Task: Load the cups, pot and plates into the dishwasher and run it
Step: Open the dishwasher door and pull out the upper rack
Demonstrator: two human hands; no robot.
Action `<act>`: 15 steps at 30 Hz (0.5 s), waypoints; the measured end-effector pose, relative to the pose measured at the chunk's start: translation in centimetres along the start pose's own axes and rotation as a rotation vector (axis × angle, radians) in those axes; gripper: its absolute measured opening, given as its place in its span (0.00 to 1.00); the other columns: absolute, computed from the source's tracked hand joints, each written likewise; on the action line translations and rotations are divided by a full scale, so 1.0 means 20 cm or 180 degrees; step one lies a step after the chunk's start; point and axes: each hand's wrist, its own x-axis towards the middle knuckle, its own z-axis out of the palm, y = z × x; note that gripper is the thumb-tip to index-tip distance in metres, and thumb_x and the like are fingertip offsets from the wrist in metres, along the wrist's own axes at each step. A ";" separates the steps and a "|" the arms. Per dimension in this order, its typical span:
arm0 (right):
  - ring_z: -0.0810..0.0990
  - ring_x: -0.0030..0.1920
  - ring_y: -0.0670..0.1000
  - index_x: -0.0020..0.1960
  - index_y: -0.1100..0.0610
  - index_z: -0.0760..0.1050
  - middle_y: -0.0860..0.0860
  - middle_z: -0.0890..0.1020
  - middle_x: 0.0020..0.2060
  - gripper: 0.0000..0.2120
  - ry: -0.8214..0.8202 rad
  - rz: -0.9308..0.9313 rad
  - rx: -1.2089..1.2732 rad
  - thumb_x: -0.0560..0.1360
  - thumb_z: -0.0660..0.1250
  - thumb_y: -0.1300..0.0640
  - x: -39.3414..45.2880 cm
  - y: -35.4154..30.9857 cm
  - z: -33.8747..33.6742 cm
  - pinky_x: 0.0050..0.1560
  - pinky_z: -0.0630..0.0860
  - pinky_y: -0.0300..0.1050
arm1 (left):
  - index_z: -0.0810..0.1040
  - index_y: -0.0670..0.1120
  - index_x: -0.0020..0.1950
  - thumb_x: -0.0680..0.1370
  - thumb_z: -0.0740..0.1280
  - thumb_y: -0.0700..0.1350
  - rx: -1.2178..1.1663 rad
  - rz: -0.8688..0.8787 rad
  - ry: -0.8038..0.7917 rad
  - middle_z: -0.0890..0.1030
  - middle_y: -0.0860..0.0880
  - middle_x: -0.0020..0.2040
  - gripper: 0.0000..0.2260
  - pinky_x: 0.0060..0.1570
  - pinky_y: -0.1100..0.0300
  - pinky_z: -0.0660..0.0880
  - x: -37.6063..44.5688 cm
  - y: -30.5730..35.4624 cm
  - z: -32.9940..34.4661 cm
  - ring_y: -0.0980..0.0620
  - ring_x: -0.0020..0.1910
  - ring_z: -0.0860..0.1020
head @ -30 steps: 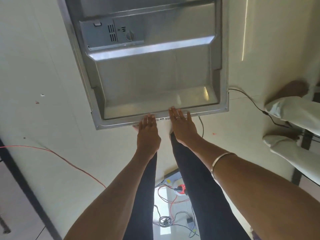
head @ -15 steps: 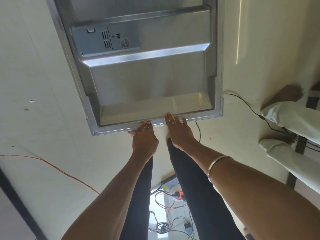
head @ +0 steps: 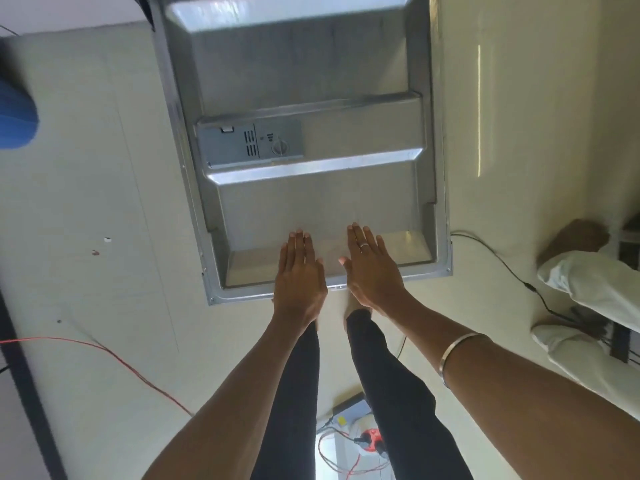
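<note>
The dishwasher door [head: 311, 188] lies open below me, its steel inner face up, with the grey detergent dispenser [head: 249, 143] near its middle. My left hand [head: 299, 271] and my right hand [head: 372, 268] both lie flat with straight fingers over the door's near edge, palms down, side by side. The right hand wears a ring, and a metal bangle [head: 460, 351] sits on that forearm. No cups, pot or plates show in this view.
A red wire [head: 114, 358] runs over the pale floor at left, a black cable [head: 502, 265] at right. Another person's feet and white trousers [head: 588, 289] stand at right. A blue object [head: 15, 119] sits at the left edge. Tangled wires [head: 353, 448] lie between my legs.
Both hands slid from the door's near rim forward onto its inner face. The view tilted, so more of the door's far part shows now.
</note>
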 end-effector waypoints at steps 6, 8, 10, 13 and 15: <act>0.46 0.80 0.56 0.80 0.60 0.44 0.56 0.48 0.80 0.31 0.0492 0.0050 0.0163 0.84 0.46 0.45 0.15 -0.04 -0.33 0.77 0.40 0.51 | 0.58 0.36 0.78 0.85 0.51 0.50 -0.0071 -0.0006 0.0519 0.60 0.37 0.78 0.25 0.78 0.46 0.54 0.24 0.01 -0.28 0.40 0.78 0.58; 0.45 0.80 0.56 0.80 0.60 0.43 0.56 0.48 0.80 0.31 0.0633 -0.0071 0.0178 0.84 0.47 0.47 0.22 -0.05 -0.47 0.79 0.43 0.51 | 0.57 0.36 0.79 0.85 0.52 0.48 -0.0098 -0.0056 0.0706 0.58 0.38 0.79 0.25 0.78 0.48 0.51 0.35 0.01 -0.40 0.42 0.79 0.55; 0.45 0.80 0.55 0.80 0.61 0.42 0.56 0.47 0.80 0.31 0.0816 -0.0191 0.0158 0.84 0.48 0.47 0.31 -0.06 -0.63 0.79 0.44 0.51 | 0.56 0.36 0.79 0.85 0.50 0.47 -0.0068 -0.0025 0.0883 0.56 0.39 0.79 0.24 0.79 0.49 0.50 0.46 -0.01 -0.53 0.43 0.80 0.53; 0.44 0.80 0.56 0.80 0.61 0.41 0.56 0.45 0.80 0.31 0.1103 -0.0253 0.0197 0.84 0.48 0.48 0.43 -0.08 -0.87 0.79 0.44 0.51 | 0.56 0.35 0.79 0.85 0.50 0.45 0.0038 0.0059 0.1107 0.57 0.37 0.79 0.24 0.78 0.46 0.53 0.62 -0.06 -0.70 0.41 0.80 0.54; 0.43 0.80 0.56 0.80 0.60 0.41 0.56 0.45 0.80 0.32 0.1346 -0.0252 0.0289 0.84 0.49 0.47 0.49 -0.09 -1.00 0.79 0.44 0.51 | 0.54 0.35 0.79 0.85 0.51 0.44 0.0078 0.0094 0.1239 0.56 0.37 0.79 0.24 0.77 0.45 0.54 0.70 -0.08 -0.81 0.41 0.80 0.52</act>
